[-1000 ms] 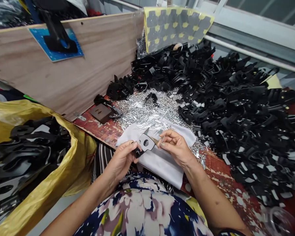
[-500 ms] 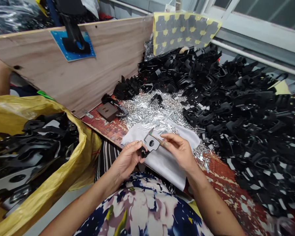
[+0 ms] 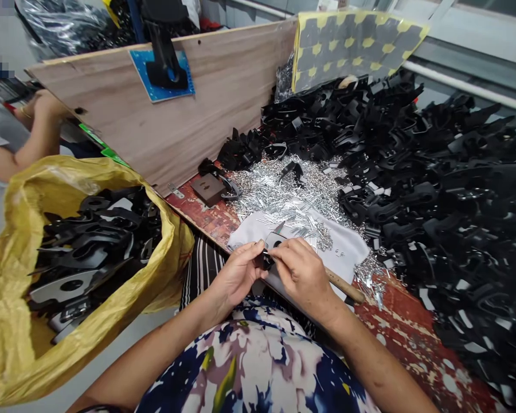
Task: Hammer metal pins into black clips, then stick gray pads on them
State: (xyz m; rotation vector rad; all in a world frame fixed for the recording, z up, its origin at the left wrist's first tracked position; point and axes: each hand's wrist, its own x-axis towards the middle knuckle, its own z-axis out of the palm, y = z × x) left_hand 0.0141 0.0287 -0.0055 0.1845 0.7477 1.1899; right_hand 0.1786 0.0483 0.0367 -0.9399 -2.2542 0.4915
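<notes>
Head view: the left hand [image 3: 239, 271] grips a flat black and grey part with a round hole [image 3: 275, 240], held over a pale grey cloth [image 3: 348, 249]. The right hand [image 3: 301, 271] has its fingers curled with the tips at the same part; whether they pinch anything cannot be told. Just beside the right hand shows a round tan wooden handle [image 3: 344, 285]. Beyond the part, a heap of thin silver metal pins [image 3: 266, 186] spreads over the cloth and the worn red bench [image 3: 395, 312], near a brown rectangular block with two holes [image 3: 207, 189].
</notes>
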